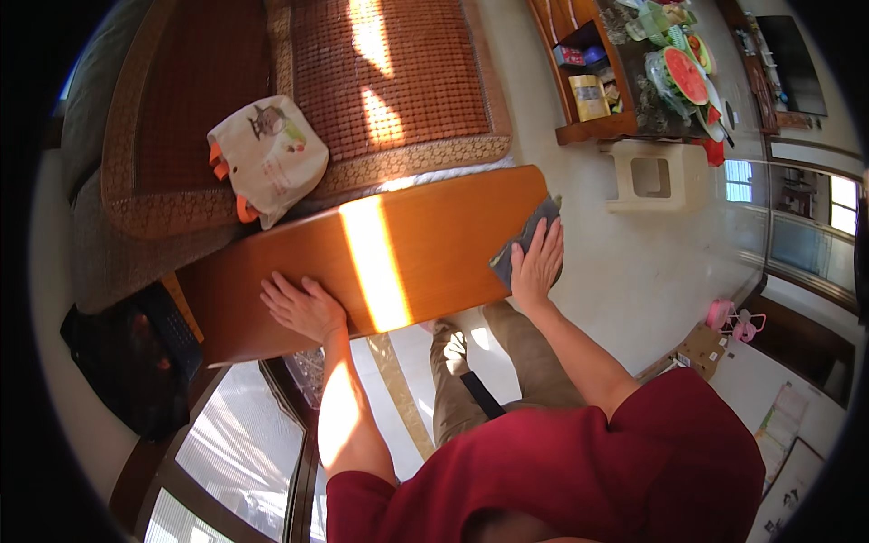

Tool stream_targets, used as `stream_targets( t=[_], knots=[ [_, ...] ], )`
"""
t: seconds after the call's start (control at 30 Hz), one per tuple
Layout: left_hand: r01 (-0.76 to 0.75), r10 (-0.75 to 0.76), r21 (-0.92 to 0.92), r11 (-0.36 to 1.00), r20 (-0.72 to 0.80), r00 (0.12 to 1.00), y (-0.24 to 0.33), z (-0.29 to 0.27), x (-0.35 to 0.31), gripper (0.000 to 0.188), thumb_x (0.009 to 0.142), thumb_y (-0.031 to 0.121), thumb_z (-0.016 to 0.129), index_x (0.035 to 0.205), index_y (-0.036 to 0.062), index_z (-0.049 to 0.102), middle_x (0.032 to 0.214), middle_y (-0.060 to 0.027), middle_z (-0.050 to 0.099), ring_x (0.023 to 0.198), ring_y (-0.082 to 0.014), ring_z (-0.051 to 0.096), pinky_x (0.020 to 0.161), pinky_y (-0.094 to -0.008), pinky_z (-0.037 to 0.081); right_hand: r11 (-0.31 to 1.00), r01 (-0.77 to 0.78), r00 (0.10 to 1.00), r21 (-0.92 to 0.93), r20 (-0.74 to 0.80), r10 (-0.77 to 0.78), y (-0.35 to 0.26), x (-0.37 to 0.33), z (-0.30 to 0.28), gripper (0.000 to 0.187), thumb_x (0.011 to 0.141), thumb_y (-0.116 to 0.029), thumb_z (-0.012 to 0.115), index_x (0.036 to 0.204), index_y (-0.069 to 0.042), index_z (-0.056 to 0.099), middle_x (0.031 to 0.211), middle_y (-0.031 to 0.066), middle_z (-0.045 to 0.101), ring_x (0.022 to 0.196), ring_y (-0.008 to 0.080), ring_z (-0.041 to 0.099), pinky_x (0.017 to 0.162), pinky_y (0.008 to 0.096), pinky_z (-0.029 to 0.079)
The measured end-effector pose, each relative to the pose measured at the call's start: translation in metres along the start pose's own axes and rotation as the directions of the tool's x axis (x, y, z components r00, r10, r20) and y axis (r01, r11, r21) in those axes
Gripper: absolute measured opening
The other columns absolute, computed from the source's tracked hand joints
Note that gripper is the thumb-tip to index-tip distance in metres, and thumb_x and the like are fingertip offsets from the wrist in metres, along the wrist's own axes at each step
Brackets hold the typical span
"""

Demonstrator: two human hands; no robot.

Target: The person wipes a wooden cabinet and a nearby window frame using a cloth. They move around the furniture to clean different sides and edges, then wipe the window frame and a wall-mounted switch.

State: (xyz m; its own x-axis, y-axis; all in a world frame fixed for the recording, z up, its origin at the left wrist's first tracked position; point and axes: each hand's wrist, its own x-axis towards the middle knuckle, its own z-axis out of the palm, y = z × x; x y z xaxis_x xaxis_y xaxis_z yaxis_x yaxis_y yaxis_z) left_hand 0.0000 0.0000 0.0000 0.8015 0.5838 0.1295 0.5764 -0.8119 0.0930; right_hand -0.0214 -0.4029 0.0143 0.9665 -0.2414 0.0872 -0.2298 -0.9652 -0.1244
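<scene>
A glossy brown wooden board, the top of a sofa arm, stretches across in front of me, with a bright strip of sunlight over its middle. Near its right end my right hand presses a grey cleaning cloth against the wood, the fingers lying over it. Part of the cloth is hidden under the palm. My left hand rests flat on the left part of the board, its fingers spread and nothing in them.
Beyond the board lies a sofa seat with a brown woven mat and a cream tote bag. A beige plastic stool stands to the right. Behind it, a coffee table bears a cut watermelon. A dark bag is at left.
</scene>
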Motion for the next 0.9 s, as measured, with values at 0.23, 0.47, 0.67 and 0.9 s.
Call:
stream_targets(
  t=[0.23,0.47,0.67,0.9],
  knots=[
    [-0.028,0.028,0.001,1.000,-0.016,0.999,-0.009,-0.008,0.004,0.062,0.106,0.043,0.044,0.160,0.0118,0.038,0.168,-0.0170,0.031,0.156,-0.0407,0.025,0.125,-0.0567,0.022,0.932,0.351,0.914,0.093,0.183,-0.362,-0.168,0.039,-0.002,0.080,0.099,-0.043,0.064,0.159,0.000,0.034,0.170,0.0247,0.023,0.157,0.0426,0.023,0.126,0.0569,0.023],
    [-0.005,0.005,0.000,1.000,-0.001,1.000,-0.008,-0.007,0.004,0.063,0.107,0.044,0.043,0.160,0.0109,0.037,0.170,-0.0151,0.028,0.158,-0.0384,0.021,0.126,-0.0555,0.020,0.740,0.589,0.693,0.325,0.268,-0.669,-0.183,-0.021,-0.015,0.080,0.091,-0.031,0.070,0.159,-0.002,0.037,0.168,0.0211,0.031,0.157,0.0399,0.024,0.127,0.0558,0.019],
    [0.008,-0.007,-0.050,0.999,0.040,0.999,-0.003,-0.012,0.006,0.063,0.106,0.042,0.045,0.161,0.0112,0.036,0.171,-0.0146,0.026,0.158,-0.0386,0.019,0.126,-0.0566,0.019,0.940,0.306,0.951,0.152,-0.005,-0.309,-0.121,0.076,0.008,0.066,0.095,-0.036,0.069,0.149,-0.005,0.048,0.155,0.0196,0.046,0.149,0.0351,0.037,0.123,0.0586,0.027],
    [0.003,0.001,-0.071,0.997,0.059,0.998,0.000,-0.019,0.009,0.063,0.106,0.039,0.044,0.161,0.0105,0.034,0.171,-0.0156,0.023,0.159,-0.0395,0.017,0.126,-0.0568,0.018,0.857,0.342,0.857,0.386,0.245,-0.453,-0.258,0.110,0.048,0.028,0.097,-0.030,0.065,0.107,-0.003,0.066,0.105,0.0180,0.069,0.104,0.0345,0.065,0.100,0.0499,0.046]
  ],
)
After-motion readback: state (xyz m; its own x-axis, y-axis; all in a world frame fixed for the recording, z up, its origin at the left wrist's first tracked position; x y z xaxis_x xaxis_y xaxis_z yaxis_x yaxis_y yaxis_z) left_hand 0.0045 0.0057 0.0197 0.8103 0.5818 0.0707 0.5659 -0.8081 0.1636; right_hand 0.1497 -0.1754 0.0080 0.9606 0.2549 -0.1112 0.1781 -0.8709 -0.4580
